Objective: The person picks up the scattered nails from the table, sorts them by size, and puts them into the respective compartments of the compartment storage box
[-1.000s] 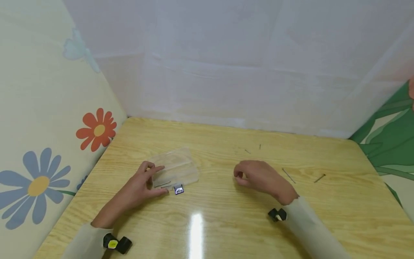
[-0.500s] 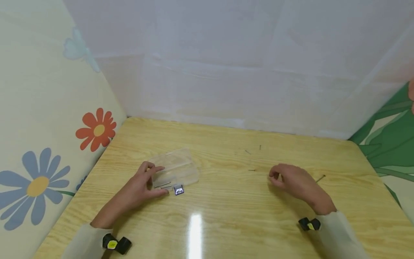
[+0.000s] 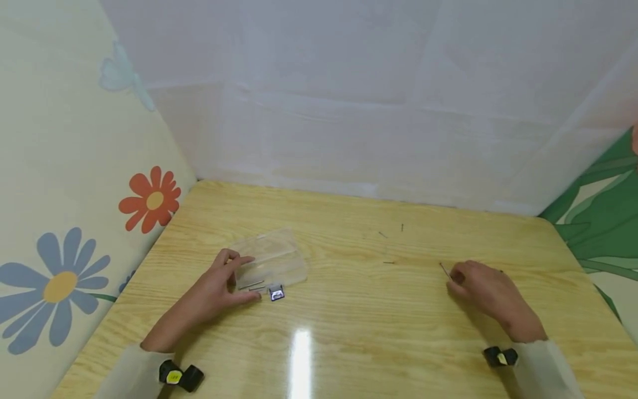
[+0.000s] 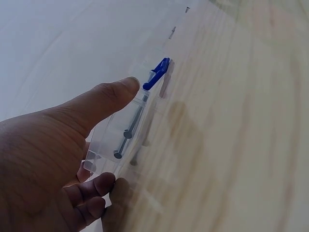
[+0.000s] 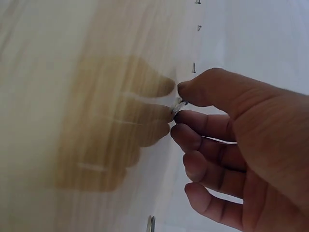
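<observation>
In the head view a clear plastic box (image 3: 281, 260) with a blue latch (image 4: 158, 75) lies at the left of the table. My left hand (image 3: 214, 291) holds its left end, thumb on the near side and fingers on the far side. Two nails (image 4: 128, 134) lie inside near the thumb. At the right, my right hand (image 3: 490, 293) is down at the tabletop. Its thumb and index finger pinch a nail (image 3: 443, 269), one end of which sticks out past the fingertips. The other fingers are bent loosely, as the right wrist view shows.
A short nail (image 3: 389, 262) lies on the wood-grain table (image 3: 349, 343) between the hands. Two small nails, one upper (image 3: 402, 227) and one slanted (image 3: 382, 234), lie farther back. Another nail (image 5: 151, 223) is mostly hidden behind the right hand. A white sheet (image 3: 319, 111) borders the back edge.
My right hand has moved right, leaving a short nail on the table, and has reached the longer nail, which has shifted slightly. My left hand and the box stay in place.
</observation>
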Demonstrator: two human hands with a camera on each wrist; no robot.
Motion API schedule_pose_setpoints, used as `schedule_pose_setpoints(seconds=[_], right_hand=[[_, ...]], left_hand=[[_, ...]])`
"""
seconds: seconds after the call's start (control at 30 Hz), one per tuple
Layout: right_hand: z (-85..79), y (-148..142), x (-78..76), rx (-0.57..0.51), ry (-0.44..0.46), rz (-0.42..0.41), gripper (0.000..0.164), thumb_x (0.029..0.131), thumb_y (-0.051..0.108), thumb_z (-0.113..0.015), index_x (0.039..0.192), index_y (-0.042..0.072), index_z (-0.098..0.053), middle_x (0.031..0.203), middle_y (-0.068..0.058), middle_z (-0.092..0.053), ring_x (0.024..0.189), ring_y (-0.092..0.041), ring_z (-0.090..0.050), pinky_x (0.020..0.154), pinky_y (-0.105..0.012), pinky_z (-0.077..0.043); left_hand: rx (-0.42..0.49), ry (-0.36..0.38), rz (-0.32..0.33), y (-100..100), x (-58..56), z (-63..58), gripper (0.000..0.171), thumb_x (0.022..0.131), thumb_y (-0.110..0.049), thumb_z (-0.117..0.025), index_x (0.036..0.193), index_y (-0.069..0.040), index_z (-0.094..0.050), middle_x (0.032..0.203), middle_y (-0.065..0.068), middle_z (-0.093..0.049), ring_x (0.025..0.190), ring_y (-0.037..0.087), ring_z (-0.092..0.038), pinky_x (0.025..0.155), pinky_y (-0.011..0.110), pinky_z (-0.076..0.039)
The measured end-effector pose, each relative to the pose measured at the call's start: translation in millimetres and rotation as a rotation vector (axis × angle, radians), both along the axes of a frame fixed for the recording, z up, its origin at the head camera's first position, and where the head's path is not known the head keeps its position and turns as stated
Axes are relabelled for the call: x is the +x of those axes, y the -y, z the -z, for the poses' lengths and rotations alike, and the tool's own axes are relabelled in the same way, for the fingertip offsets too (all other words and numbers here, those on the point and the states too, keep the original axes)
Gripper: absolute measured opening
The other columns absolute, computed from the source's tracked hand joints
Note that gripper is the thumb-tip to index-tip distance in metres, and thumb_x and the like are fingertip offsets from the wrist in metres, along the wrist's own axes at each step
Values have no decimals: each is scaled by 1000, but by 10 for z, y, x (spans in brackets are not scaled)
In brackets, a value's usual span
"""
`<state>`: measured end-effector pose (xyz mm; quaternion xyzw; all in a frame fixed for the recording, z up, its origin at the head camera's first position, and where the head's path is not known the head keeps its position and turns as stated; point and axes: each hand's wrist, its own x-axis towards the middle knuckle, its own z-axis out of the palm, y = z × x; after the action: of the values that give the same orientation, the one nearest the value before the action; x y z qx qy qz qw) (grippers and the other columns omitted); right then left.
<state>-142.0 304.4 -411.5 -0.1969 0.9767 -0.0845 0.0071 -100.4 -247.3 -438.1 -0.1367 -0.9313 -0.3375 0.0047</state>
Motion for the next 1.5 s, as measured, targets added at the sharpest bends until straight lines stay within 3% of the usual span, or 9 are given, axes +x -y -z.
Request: schedule_pose_setpoints(seconds=[0.43, 0.77, 1.13, 1.5], right_hand=[[14, -83, -26, 17, 39, 17, 2, 90, 14, -73, 89, 13, -73, 85, 4, -67, 74, -15, -60, 62, -43, -50], [52, -104, -49, 18, 23, -34, 10, 82, 10, -71, 78, 18, -65, 72, 10, -55, 65, -10, -47, 56, -34, -41], [42, -95, -97, 33, 117, -52, 9, 81, 11, -69, 79, 18, -64, 71, 10, -53, 62, -10, -46, 56, -32, -40], [49, -54, -97, 2, 39, -99, 12, 80, 8, -68, 77, 19, -62, 70, 11, -51, 62, -7, -44, 55, -30, -39]], left_hand=[[-4, 10, -5, -11, 6, -10, 79, 80, -42, -90, 140, -1, -60, 116, 8, -40, 86, 16, -44, 73, 32, -41], [-11, 7, -2, -8, -1, 0, 79, 80, -43, -89, 140, 0, -60, 116, 8, -40, 86, 17, -45, 73, 32, -42], [-16, 17, -7, -5, -12, 19, 78, 80, -41, -90, 141, -1, -60, 117, 8, -40, 87, 18, -46, 73, 32, -42], [-9, 34, -7, -1, -31, 10, 79, 81, -42, -89, 142, -1, -58, 119, 8, -41, 86, 17, -46, 74, 33, -41]])
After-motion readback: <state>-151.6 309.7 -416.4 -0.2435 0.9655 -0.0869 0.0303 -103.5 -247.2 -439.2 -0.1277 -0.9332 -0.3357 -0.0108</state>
